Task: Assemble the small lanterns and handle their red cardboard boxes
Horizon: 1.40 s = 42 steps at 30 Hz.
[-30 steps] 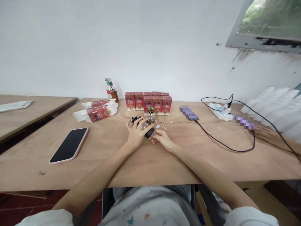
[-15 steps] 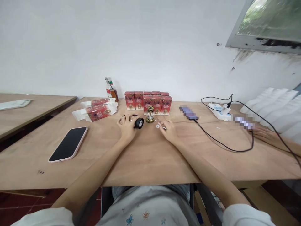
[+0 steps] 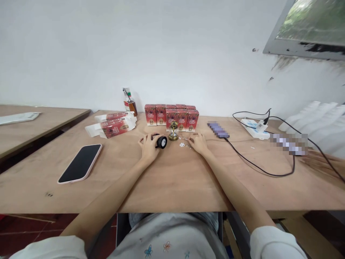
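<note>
Parted since a second ago, my left hand [image 3: 147,146] lay loosely open against the roll [image 3: 162,141], my right hand [image 3: 198,143] flat, fingers [image 3: 193,137] spread, beside the parts [image 3: 182,144]; bare tabletop [image 3: 172,180] ran to the near edge.

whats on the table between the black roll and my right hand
In the head view, a few small white pieces lie on the bare wood between the black roll and the right hand. A small gold ornament stands just behind that gap.
</note>
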Tool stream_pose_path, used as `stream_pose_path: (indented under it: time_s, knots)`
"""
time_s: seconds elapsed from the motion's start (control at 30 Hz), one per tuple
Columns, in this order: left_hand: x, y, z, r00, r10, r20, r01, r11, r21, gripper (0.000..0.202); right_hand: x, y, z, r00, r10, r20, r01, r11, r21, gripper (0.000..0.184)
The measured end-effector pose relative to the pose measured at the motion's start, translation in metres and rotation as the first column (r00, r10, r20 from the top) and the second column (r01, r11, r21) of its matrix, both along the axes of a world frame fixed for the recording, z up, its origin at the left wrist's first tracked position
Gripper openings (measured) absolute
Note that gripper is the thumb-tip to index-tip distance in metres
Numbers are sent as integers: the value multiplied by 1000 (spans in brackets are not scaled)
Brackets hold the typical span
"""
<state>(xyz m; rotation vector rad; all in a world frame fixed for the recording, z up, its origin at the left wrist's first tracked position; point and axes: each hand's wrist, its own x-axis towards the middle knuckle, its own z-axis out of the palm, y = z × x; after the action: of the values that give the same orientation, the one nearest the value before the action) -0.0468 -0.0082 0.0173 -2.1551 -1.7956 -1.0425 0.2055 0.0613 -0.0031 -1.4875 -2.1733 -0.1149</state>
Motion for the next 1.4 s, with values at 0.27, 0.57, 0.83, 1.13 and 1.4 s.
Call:
stream_pose_path:
  time_s: [0.27,0.57,0.83,1.13,1.4]
  knots:
    - [-1,1,-1,1000,-10,-11,10,1000,-3,45,8,0,2,991,-125,48,124,992,29,21]
    - [0,3,-2,1000,-16,-4,16,1000,-7,45,2,9,-1,999,25,47,-29,996,88,25]
    - [0,3,-2,998,-55,-21,55,998,-13,47,-8,16,1,998,31,50,-37,994,108,27]
    - [0,2,-1,999,-52,-17,51,998,-28,49,-9,12,2,998,51,41,-53,998,42,20]
    - [0,3,-3,998,-60,-18,59,998,-19,48,-10,5,5,997,62,45,-65,996,59,22]
